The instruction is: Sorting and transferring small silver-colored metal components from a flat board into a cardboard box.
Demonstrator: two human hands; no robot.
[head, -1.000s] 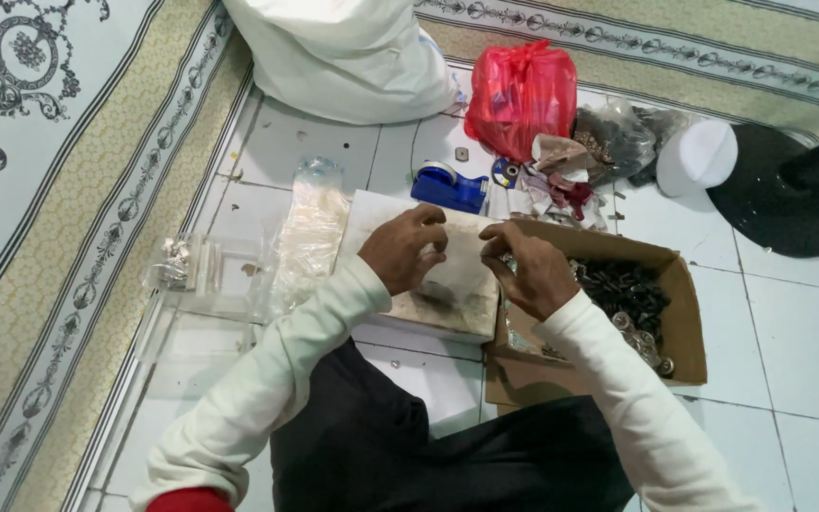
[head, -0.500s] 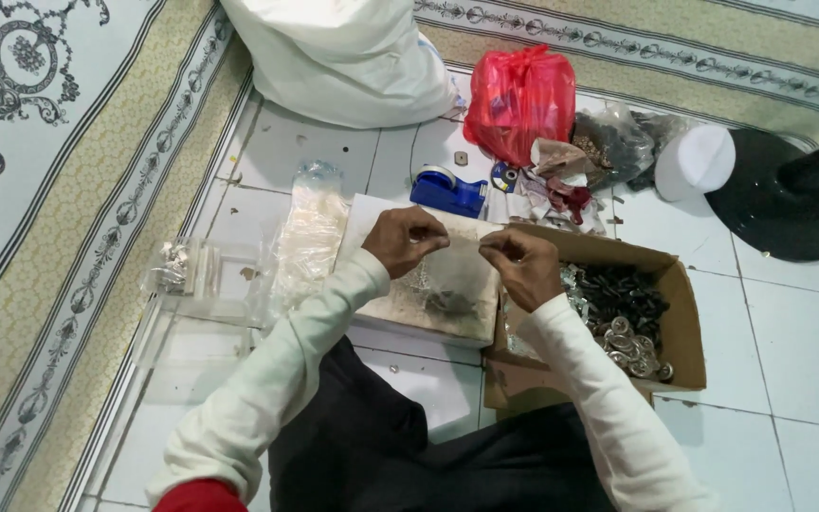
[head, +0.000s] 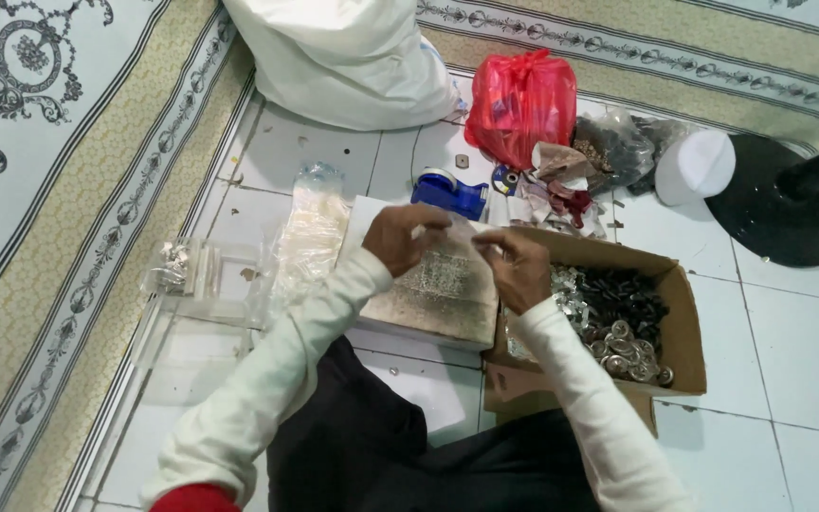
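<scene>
My left hand (head: 400, 237) and my right hand (head: 516, 268) each pinch a top corner of a small clear plastic bag (head: 445, 270) with little metal parts inside. The bag hangs between them over a flat whitish board (head: 428, 313) on the tiled floor. Just right of my right hand stands an open cardboard box (head: 680, 313) holding many small metal and dark parts.
A stack of clear plastic bags (head: 307, 242) lies left of the board, with a clear tray (head: 203, 275) beyond it. Behind are a blue tape dispenser (head: 447, 194), a red plastic bag (head: 521, 104), a large white sack (head: 348, 57) and a black stand base (head: 779, 204). A patterned carpet (head: 49, 171) borders the left.
Both hands have lifted slightly and drawn the clear bag taut between them; my right hand has come left, away from the box.
</scene>
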